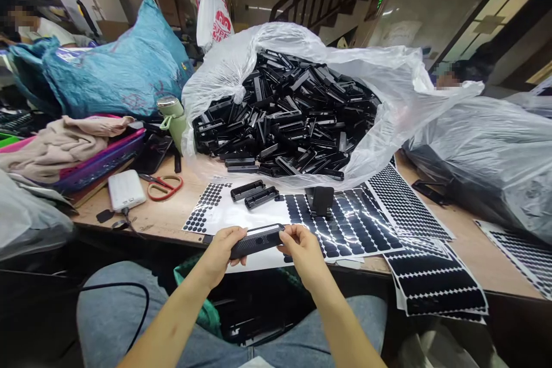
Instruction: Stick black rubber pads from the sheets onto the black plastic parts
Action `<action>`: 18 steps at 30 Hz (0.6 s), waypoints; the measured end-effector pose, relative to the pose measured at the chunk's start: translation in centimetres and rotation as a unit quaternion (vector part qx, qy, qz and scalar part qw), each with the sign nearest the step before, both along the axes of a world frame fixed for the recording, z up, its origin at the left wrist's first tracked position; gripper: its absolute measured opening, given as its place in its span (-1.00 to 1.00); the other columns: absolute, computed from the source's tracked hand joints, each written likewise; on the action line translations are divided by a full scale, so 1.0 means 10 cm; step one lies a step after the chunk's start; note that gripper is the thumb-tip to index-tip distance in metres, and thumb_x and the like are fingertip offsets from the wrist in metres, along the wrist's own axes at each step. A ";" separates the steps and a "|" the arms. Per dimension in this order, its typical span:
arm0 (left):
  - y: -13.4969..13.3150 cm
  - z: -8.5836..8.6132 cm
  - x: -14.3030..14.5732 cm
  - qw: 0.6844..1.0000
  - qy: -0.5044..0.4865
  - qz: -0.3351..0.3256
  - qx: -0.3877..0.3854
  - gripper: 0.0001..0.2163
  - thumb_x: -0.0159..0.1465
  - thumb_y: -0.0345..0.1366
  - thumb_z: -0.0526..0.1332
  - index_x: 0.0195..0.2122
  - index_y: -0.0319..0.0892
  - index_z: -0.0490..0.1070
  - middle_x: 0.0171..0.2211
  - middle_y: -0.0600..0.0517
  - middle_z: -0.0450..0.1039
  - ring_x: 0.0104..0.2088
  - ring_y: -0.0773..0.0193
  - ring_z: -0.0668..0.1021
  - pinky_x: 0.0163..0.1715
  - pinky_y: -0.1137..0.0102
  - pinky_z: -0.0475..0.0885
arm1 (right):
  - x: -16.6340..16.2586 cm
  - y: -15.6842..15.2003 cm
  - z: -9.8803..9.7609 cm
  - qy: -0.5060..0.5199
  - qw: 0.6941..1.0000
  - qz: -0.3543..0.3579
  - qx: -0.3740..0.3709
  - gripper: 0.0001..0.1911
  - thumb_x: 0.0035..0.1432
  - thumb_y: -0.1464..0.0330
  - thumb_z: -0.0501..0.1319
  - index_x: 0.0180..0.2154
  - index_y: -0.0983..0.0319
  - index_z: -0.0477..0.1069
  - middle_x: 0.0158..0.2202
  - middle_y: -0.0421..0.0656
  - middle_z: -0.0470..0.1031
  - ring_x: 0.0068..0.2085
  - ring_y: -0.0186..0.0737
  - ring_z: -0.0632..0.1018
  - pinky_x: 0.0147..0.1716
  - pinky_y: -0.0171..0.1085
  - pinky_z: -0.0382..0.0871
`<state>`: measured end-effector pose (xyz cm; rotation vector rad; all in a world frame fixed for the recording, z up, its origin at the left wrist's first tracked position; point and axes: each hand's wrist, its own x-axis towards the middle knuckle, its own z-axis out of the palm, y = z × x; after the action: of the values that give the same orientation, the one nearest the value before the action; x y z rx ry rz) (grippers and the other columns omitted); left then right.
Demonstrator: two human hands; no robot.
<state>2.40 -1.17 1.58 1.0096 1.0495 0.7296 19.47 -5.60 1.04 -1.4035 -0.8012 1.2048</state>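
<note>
One long black plastic casing with a textured face was held up between two bare hands, just in front of the table edge and above the lap. Its left end was clasped by the left hand, thumb on top and fingers curled beneath; its right end was pinched by the thumb and forefinger of the right hand, though whether anything small was caught between those fingertips could not be told. By its look, a step of close fingertip work at that right end was in hand, and for the next move a steady left hold and a careful placing of the right fingertips seemed to be called for. Just beyond, two similar black ribbed casings were laid side by side on a white backing sheet with black round stickers, with a small upright black stand to their right. Behind these, a large heap of black plastic casings was contained in an open translucent plastic bag. Farther left on the pale wooden table, red-handled scissors and a white power bank were seen.
</note>
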 end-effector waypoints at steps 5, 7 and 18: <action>-0.04 -0.01 0.03 1.000 0.009 -0.002 0.005 -0.74 0.13 -0.14 0.11 -0.57 -0.22 0.22 -0.79 0.10 0.27 -0.77 0.47 0.23 -0.76 0.55 -0.02 | -0.04 0.00 -0.07 -0.052 0.998 -0.012 0.025 -0.75 -0.06 0.18 0.20 -0.48 0.24 0.30 -0.45 -0.21 0.33 -0.39 -0.31 0.41 -0.33 -0.25 0.41; -0.07 0.00 0.03 0.999 0.024 -0.019 0.019 -0.72 0.15 -0.12 0.08 -0.56 -0.21 0.21 -0.78 0.10 0.27 -0.77 0.47 0.21 -0.74 0.54 0.01 | -0.04 0.02 -0.12 -0.079 0.996 -0.030 0.041 -0.75 -0.05 0.17 0.19 -0.44 0.23 0.29 -0.44 -0.21 0.34 -0.38 -0.29 0.42 -0.34 -0.25 0.40; 0.86 -0.37 0.16 0.720 0.398 -0.058 0.566 -0.72 0.21 -0.41 0.01 -0.11 -0.09 0.40 0.08 -0.10 0.21 -0.09 0.09 0.34 -0.13 0.17 0.25 | 0.08 0.31 -0.22 -0.187 0.976 -0.085 0.069 -0.73 0.02 0.19 0.14 -0.26 0.21 0.22 -0.30 -0.15 0.37 -0.27 -0.25 0.42 -0.27 -0.26 0.30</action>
<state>3.99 7.47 -2.12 2.6152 1.2014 0.8440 20.25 -2.55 -1.19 -1.5700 -0.9800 0.7481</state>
